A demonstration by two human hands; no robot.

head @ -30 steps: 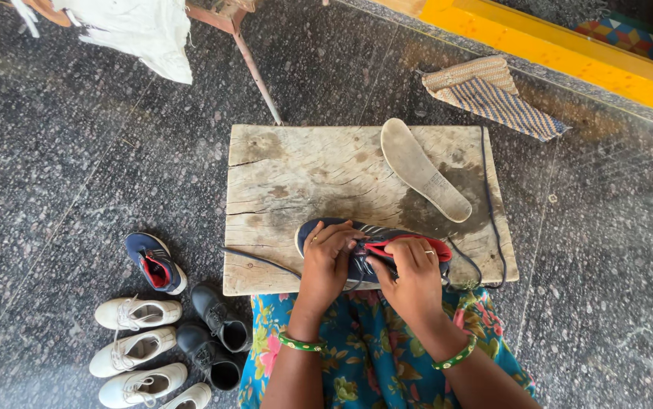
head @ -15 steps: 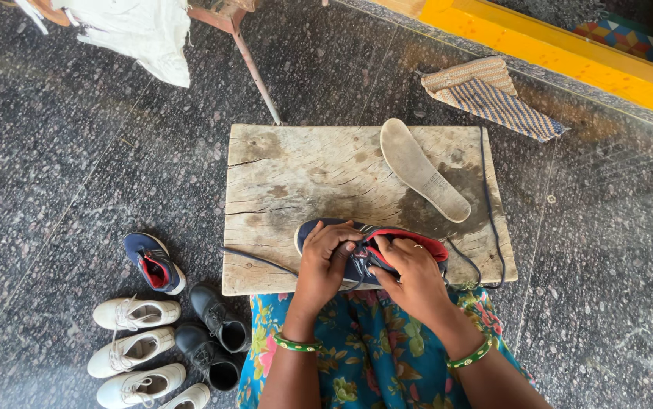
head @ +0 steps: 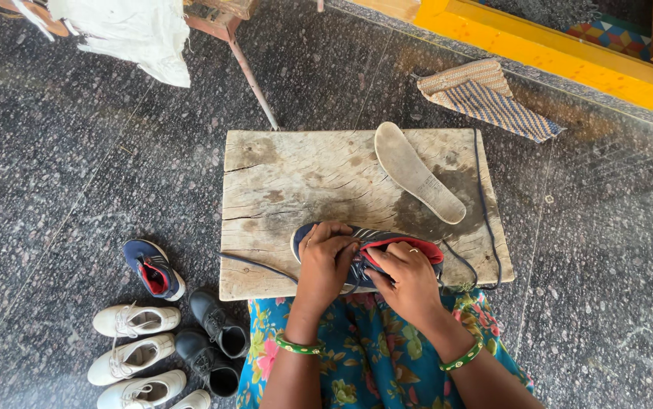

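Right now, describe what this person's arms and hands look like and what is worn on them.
Both forearms are bare, with no sleeves in view. The left hand has a green bangle with gold trim at the wrist; the right hand has a matching green bangle, plus a thin ring on one finger. No gloves.

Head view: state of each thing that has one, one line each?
Blue sneaker: on its side on the wooden board, both hands on it.
Left hand: grips the toe end.
Right hand: fingers at the red-lined opening.
Insole: out, flat on board.
Dark lace: loose, trailing over board edge.
Second blue sneaker: upright on floor.
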